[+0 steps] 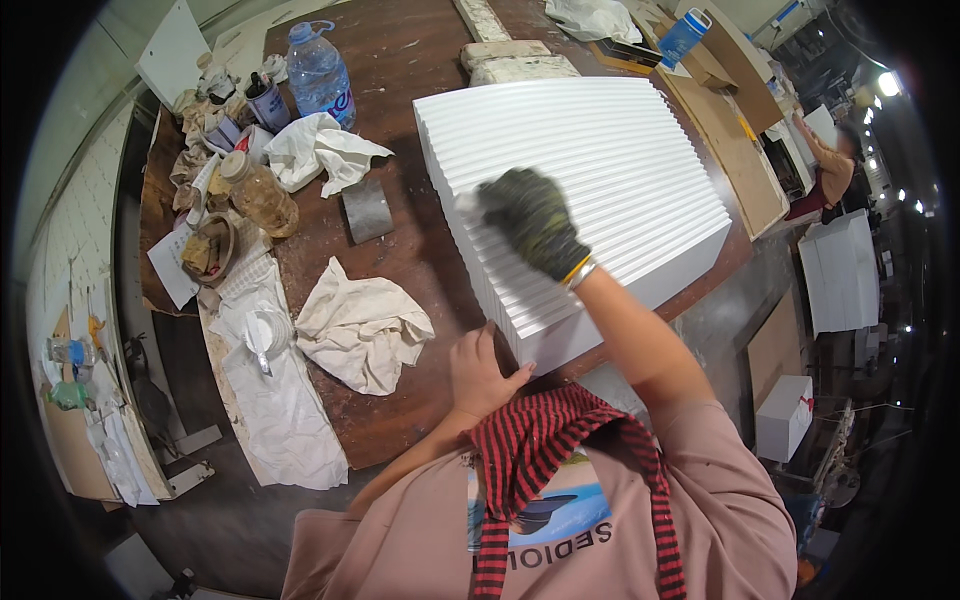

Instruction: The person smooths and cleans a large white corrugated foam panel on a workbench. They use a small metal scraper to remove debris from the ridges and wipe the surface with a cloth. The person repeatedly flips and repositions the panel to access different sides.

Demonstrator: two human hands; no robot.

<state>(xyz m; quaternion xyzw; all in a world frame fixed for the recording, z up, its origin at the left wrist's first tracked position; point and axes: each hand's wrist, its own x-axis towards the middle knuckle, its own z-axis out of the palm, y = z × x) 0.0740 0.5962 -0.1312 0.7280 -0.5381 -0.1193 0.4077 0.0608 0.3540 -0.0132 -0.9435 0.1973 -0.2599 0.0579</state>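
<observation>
A large white ribbed block [600, 140], its top covered in parallel ridges, lies on the brown table. My right hand [535, 222], in a dark camouflage-patterned glove with a yellow cuff, is closed over the block's left part. A blurred whitish bit shows at its fingertips, too smeared to name. My bare left hand [485, 375] rests at the block's near left corner, thumb and fingers apart, touching its side. Left of the block, a crumpled cream cloth [365, 325] and a grey rectangular piece [367, 211] lie on the table.
Along the table's left side stand a large water bottle [320, 75], a plastic jar [262, 192], white rags [322, 150] and a roll of tape [268, 332]. Cardboard [725, 130] sits beyond the block's right side. Another person [832, 165] is at the far right.
</observation>
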